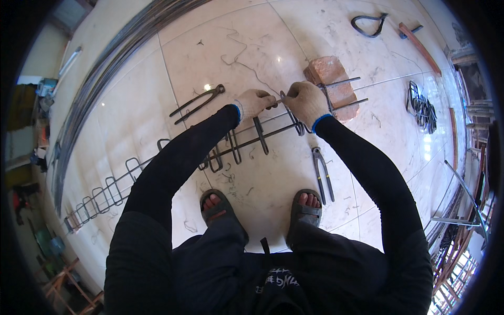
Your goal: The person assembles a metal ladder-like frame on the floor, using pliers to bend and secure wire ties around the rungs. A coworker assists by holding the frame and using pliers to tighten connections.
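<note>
My left hand (254, 103) and my right hand (306, 103), both in pale work gloves with blue cuffs, nearly meet above a rebar cage (257, 139). Their fingertips are pinched on a thin tie wire (243, 64), whose loose, kinked length trails away over the floor. Just beneath the right fingers stands a steel stirrup (286, 105) of the cage. The cage runs from the far left to a reddish brick block (329, 76), where its bar ends rest. Pincers (197, 103) lie left of my left hand, and a second pair of pincers (322, 174) lies below my right hand.
A bundle of long steel bars (100, 79) curves along the left side. At the right lie a pile of stirrups (421, 110) and a reddish bar (420, 48). A bent black loop (369, 25) lies at the far right. Wire scraps dot the tiles around my sandalled feet.
</note>
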`<state>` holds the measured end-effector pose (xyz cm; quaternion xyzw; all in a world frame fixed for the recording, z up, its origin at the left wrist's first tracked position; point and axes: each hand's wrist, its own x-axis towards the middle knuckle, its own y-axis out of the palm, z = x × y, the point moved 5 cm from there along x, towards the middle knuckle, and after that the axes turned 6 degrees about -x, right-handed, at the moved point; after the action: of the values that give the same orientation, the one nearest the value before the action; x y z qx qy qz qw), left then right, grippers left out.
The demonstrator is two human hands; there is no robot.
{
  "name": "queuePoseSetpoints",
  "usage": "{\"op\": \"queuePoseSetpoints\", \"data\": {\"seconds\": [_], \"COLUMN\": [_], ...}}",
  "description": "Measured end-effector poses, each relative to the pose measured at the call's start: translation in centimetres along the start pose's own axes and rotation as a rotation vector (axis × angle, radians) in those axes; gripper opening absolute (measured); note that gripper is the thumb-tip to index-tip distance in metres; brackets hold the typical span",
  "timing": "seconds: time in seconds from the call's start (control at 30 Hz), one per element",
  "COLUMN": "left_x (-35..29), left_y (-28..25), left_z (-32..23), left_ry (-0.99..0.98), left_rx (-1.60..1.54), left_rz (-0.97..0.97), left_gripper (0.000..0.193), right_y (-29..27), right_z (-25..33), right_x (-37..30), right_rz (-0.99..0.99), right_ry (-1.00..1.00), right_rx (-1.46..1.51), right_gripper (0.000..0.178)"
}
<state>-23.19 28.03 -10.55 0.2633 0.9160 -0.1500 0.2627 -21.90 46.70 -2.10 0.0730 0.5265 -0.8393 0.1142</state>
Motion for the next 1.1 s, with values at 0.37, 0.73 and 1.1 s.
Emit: {"op": "queuePoseSetpoints", "data": {"seconds": [0.37,0.73,1.1], "left_x": [1.1,0.4,1.1], "left_y": [0.5,0.7,0.0], "left_z": [1.3,0.2,0.9], "left_ry": [-0.014,0.053,0.313], "left_rx": [0.000,-0.019,0.218], "left_rz": [0.098,0.114,0.191], "left_gripper": [0.051,0.051,0.048], "right_y": [0.9,2.9,1.9], "right_z": [1.2,3.5,2.5], "right_x": [-2.6,-3.9,-2.5], "right_rz": [-0.097,-0.170,0.002], "right_ry": [-0.090,-0.392,-0.373], "right_rx": [-0.185,-0.607,-0.541], "right_gripper": [0.024,0.007,0.017]}}
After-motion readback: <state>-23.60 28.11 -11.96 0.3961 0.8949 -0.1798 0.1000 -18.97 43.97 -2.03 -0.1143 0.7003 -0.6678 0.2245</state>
